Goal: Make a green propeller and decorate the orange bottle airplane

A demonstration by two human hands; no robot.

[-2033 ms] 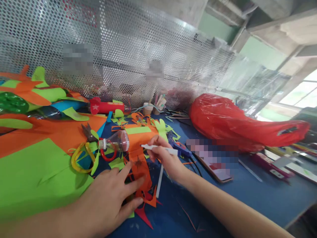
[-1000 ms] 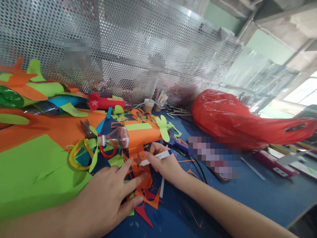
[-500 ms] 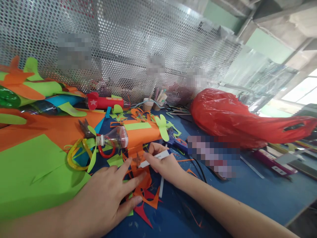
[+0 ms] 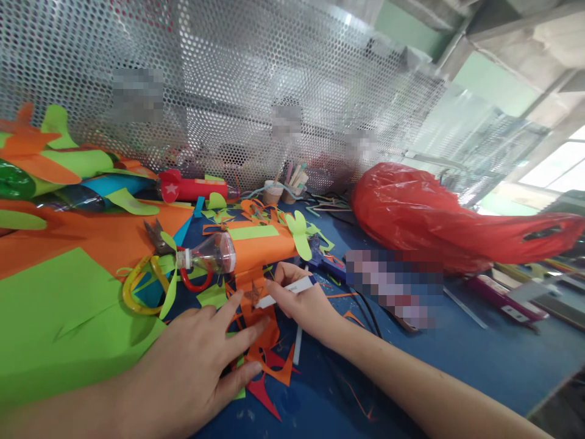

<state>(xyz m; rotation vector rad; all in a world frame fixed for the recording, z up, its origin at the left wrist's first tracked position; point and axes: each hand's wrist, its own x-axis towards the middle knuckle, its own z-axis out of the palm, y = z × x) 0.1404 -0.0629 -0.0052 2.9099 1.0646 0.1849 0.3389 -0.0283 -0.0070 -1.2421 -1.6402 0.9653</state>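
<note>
pinching a white pen [image 4: 286,292], right hand [image 4: 304,302] seemingly marks orange paper [image 4: 256,302]; left hand [image 4: 196,366] splayed flat.

Left hand [image 4: 201,360] presses flat on the orange paper strip [image 4: 258,311]; right hand [image 4: 304,302] pinches a white pen [image 4: 286,291] whose tip touches it, on the blue table [image 4: 457,360]

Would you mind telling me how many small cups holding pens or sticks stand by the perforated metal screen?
2: one cup beside another cup, behind the orange paper scraps. More may be hidden.
</note>
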